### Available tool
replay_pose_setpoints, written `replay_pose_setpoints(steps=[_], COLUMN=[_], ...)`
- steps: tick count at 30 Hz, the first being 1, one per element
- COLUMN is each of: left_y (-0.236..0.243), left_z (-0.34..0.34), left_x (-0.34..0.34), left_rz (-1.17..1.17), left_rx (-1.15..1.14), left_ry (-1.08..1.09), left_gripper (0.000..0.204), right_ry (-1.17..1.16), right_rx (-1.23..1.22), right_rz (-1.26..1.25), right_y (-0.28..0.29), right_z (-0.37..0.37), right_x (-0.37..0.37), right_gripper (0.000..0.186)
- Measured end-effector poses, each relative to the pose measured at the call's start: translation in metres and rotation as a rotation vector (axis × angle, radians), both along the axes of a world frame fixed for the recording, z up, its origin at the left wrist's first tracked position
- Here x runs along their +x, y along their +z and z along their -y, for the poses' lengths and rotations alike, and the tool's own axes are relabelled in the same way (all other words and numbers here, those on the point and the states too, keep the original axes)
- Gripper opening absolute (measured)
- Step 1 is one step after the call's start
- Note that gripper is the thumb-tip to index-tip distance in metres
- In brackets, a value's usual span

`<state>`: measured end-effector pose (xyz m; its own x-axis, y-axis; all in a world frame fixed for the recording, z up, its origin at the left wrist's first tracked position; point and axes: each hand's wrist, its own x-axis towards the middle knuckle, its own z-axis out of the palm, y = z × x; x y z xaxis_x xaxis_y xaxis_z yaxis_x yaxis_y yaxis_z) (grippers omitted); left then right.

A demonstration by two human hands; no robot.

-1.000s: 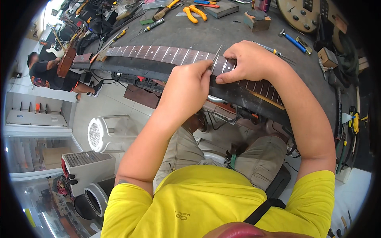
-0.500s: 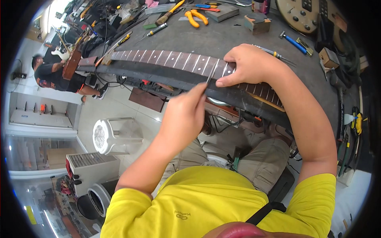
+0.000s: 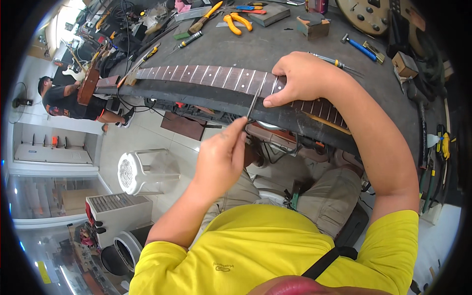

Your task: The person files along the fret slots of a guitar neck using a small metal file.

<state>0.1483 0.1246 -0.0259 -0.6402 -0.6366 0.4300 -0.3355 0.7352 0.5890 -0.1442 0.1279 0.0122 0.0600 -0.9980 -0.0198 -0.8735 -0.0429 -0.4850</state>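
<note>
A guitar neck [image 3: 206, 74] with pale frets and dot inlays lies along the front edge of the grey workbench [image 3: 211, 54], over a dark, scuffed band. My left hand [image 3: 221, 158] pinches a thin metal file [image 3: 252, 107] below the neck; its far end lies across the fretboard beside my right thumb. My right hand [image 3: 306, 79] grips the neck toward the right, thumb on the near side and fingers over the far side, hiding part of the fretboard.
Orange-handled pliers [image 3: 233, 25], a brush [image 3: 201, 22], a blue-handled hammer [image 3: 365, 51], a block [image 3: 312, 28] and a guitar body [image 3: 363, 14] lie beyond. Another person [image 3: 64, 98] stands at far left. A white stool [image 3: 132, 172] stands below.
My left hand has drawn the file down and toward me, away from the fretboard. My right hand stays on the neck; the view has shifted slightly.
</note>
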Motion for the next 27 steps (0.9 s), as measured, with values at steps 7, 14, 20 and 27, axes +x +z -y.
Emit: replay_pose_setpoints(steps=[7,14,20,27], left_y=[0.030,0.006,0.010,0.022], left_z=[0.042,0.016,0.024,0.035], left_x=[-0.051,-0.005,-0.026,-0.022], left_rz=[0.085,0.019,-0.019,0.098], left_rx=[-0.017,-0.007,-0.014,-0.026], left_ry=[-0.062,-0.049,-0.082,-0.079], left_gripper=[0.025,0.030,0.026,0.028], right_ry=[0.026,0.020,0.028,0.030], right_rx=[0.097,0.046,0.045,-0.008], right_rz=[-0.059,-0.022,-0.039,0.018], right_y=[0.011,0.003,0.006,0.001], right_z=[-0.002,-0.001,-0.003,-0.001], right_x=[0.001,0.002,-0.001,0.001], right_gripper=[0.078,0.072,0.079,0.072])
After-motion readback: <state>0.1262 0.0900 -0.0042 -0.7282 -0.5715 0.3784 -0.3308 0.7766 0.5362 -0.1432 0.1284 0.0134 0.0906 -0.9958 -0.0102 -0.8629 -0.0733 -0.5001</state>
